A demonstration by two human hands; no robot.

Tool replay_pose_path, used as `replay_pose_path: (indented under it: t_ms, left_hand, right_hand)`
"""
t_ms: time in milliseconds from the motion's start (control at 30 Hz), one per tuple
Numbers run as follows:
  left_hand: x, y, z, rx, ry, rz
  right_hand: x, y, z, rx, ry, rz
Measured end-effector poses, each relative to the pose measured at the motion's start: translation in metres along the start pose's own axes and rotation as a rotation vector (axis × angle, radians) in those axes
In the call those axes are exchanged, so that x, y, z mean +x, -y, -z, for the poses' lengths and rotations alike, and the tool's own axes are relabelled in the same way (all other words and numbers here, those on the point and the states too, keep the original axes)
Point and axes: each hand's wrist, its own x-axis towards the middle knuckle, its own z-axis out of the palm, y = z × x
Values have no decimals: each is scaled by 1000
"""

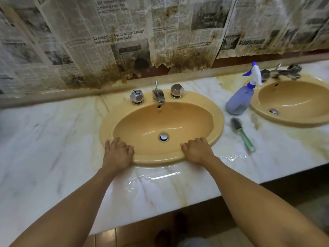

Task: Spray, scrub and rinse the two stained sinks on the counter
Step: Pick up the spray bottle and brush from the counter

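Bracing on the rim of the near sink [219,122], left hand [118,150] and right hand [197,150] are resting empty, loosely curled; spray bottle [239,99] and brush [242,132] are sitting alongside, within reach.

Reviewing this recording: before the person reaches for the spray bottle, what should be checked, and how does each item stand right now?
1. Hands free: left hand and right hand rest on the front rim of the near sink, holding nothing: ok.
2. Spray bottle upright between the two sinks, nothing blocking it: ok.
3. Scrub brush lying on the counter beside the bottle, free to pick up: ok.
4. Faucet shows no running water: ok.
5. Liquid left in the bottle: cannot tell.
6. Counter dry in front of the sink: a puddle lies there: not ok.
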Motion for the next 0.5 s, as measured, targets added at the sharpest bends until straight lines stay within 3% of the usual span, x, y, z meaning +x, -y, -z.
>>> replay_pose_path:
  t_ms: [200,300,500]
  left_hand:
    - [-14,-20,2,-79,44,23]
    - [-16,-46,4,-233,21,4]
    - [-9,-142,20,-589,-119,-145]
  right_hand:
    - [-17,-10,9,290,64,91]
    - [-35,-30,26,577,-34,60]
    - [-62,-111,52,681,-290,-140]
